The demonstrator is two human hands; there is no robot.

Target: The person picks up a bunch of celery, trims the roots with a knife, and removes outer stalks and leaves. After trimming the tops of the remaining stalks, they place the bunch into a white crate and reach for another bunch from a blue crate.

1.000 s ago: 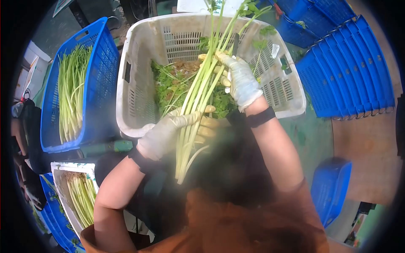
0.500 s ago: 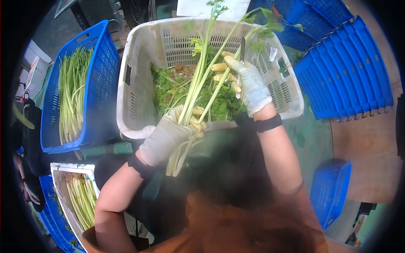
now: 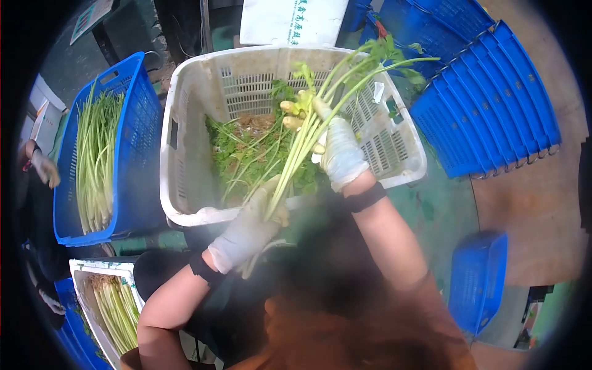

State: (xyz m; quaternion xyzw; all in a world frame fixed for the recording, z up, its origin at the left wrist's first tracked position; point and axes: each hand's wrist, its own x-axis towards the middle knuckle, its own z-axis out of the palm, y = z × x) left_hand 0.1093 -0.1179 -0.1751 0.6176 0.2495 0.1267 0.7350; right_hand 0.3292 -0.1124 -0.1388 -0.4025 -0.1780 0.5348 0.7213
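Stalks (image 3: 306, 139), a bunch of pale green ones with leafy tops, slant over the white basket (image 3: 185, 213), root ends low at its near edge and leaves reaching past its far right corner. The left hand (image 3: 248, 232), gloved, is clenched round the root ends just outside the near rim. The right hand (image 3: 340, 153), also gloved, has its yellow fingertips (image 3: 290, 107) curled round the bunch higher up, over the middle of the basket. Leafy trimmings (image 3: 246, 151) fill the bottom of the basket under the bunch. A dark blur close to the camera hides what lies below the wrists and the near right part of the rim. Just left of the white basket stands a blue basket (image 3: 137, 129) with long stalks laid lengthwise in it (image 3: 95, 160). At its far side another person's gloved hand (image 3: 45, 169) shows at the frame's edge. A second white basket (image 3: 81, 270), lower left, holds more pale stalks. Right of the work, a row of stacked blue baskets (image 3: 493, 105) lies tipped on the floor, well apart from one small blue basket (image 3: 478, 280) nearer the person. A white box (image 3: 293, 21) with green print stands just behind the far edge.
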